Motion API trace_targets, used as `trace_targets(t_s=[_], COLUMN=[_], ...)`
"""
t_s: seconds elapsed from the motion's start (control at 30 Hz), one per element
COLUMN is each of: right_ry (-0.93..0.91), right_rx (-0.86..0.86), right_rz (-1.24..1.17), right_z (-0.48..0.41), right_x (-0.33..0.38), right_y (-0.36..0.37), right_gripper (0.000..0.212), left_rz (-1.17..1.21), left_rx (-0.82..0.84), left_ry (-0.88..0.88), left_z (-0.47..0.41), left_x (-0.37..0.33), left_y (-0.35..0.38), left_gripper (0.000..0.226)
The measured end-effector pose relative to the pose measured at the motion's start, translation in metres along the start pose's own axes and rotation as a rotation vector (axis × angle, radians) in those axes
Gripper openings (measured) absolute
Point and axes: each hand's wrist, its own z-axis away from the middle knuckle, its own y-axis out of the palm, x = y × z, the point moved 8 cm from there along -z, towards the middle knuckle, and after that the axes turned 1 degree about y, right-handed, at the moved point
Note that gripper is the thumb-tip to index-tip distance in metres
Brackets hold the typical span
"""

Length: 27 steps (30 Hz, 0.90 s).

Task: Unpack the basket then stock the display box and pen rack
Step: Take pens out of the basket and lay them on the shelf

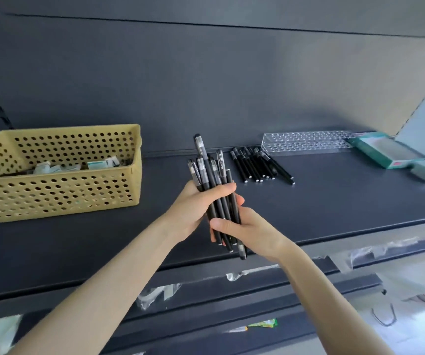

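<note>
While left hand [196, 206] and right hand [250, 229] grip, slim black pens [212, 172] splay.

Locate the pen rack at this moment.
In the head view, the pen rack lies right of centre at the back of the shelf, between the loose pens on its left and the display box on its right.

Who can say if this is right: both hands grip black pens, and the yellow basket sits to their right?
No: the head view shows the yellow basket on their left. The left hand and right hand do grip the pens.
</note>
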Motion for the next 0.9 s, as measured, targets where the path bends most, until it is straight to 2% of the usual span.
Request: trace_targets(t_s=[0.17,0.3,0.37,0.47,0.67,0.8,0.9], right_ry=[0.003,-0.020,-0.037,-0.040,-0.042,0.002,0.007], right_rx=[0.000,0.019,0.002,-0.029,-0.104,-0.208,-0.270], right_rz=[0.045,0.040,0.049,0.055,0.125,0.366,0.450], right_z=[0.023,0.018,0.008,-0.013,-0.067,-0.090,-0.100], right_x=[-0.020,-0.026,-0.025,-0.026,-0.027,-0.030,-0.031], right_y=[-0.072,-0.107,-0.123,-0.145,-0.175,-0.200,-0.214], right_gripper=[0.009,0.016,0.023,0.022,0.040,0.044,0.037], left_rz=[0.029,-0.025,-0.098,-0.182,-0.173,-0.363,-0.419], left_rx=[-0.067,-0.141,-0.173,-0.194,-0.234,-0.186,-0.156], left_ry=[0.014,-0.003,0.004,0.005,0.015,-0.095,-0.133], left_z=[-0.040,-0.068,-0.086,-0.115,-0.169,-0.197,-0.212], left_x=[0.025,0.031,0.027,0.022,0.018,0.018,0.019], left_y=[0.061,0.077,0.076,0.070,0.049,0.033,0.024], left_gripper=[0.012,0.010,0.010,0.012,0.017,0.018,0.023])
